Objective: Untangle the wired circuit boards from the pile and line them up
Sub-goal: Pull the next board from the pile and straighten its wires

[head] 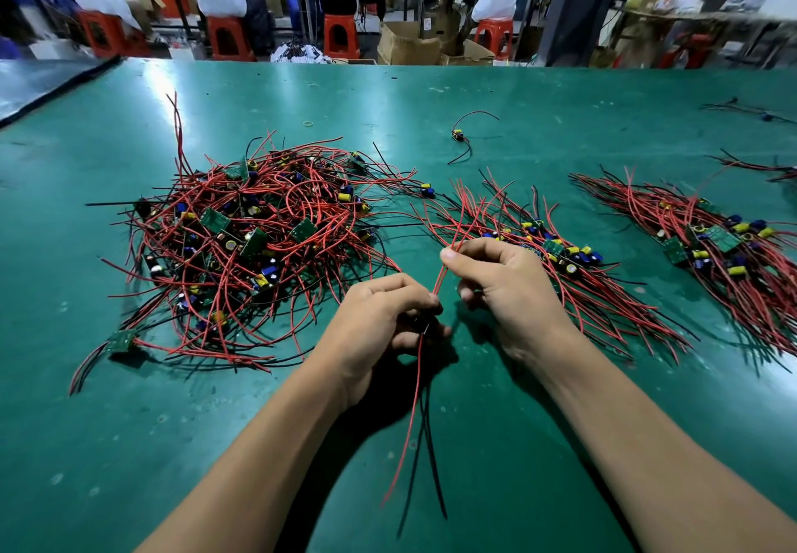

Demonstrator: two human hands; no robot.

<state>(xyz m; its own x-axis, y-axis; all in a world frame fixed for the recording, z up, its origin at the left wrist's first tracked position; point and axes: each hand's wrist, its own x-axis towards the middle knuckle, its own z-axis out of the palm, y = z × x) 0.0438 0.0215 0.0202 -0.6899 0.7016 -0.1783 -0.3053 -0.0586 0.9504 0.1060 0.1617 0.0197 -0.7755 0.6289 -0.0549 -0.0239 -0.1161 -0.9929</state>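
Observation:
A tangled pile (254,242) of small green circuit boards with red and black wires lies on the green table at centre left. My left hand (379,319) grips one board, hidden inside the fingers; its red and black wires (414,423) hang toward me. My right hand (500,280) pinches the same board's red wires (465,224) where they run up and away. Right behind my right hand lies a lined-up row of boards (560,250), wires fanned out. A second lined-up row (716,242) lies at the far right.
A single wired board (459,136) sits alone farther back, with a small rubber band (308,123) left of it. More loose wires (750,112) lie at the far right edge. The green table (129,444) stretches wide. Seated people, red stools and cardboard boxes stand beyond its far edge.

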